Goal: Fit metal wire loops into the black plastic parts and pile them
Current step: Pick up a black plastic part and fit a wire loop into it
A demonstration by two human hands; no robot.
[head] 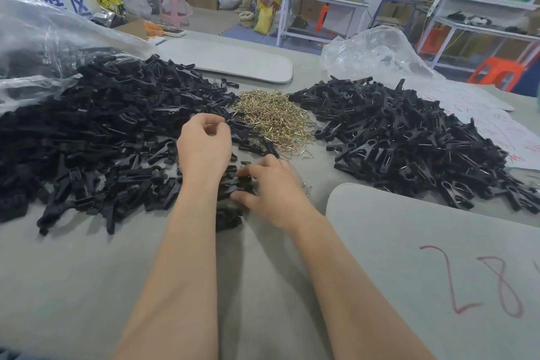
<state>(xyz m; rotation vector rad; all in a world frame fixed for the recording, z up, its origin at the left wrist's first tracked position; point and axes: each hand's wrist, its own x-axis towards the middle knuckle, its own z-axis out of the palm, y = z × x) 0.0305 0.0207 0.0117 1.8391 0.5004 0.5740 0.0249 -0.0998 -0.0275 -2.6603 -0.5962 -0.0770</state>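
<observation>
Grey table [87,286] carries a big left pile of black plastic parts [102,126], brass wire loops [274,120] at far centre, another black pile [409,140] right. Grey board [423,242] near right, second board [233,58] far.

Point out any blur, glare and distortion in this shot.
Head view: motion blur smears the right hand over black plastic parts; the left hand, curled round a metal wire loop, is sharp; glare whitens the clear plastic bag; wide-angle distortion tilts the white shelves.

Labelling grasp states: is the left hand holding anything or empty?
Holding. The left hand is curled round a glinting wire loop; how many, cannot tell.
</observation>
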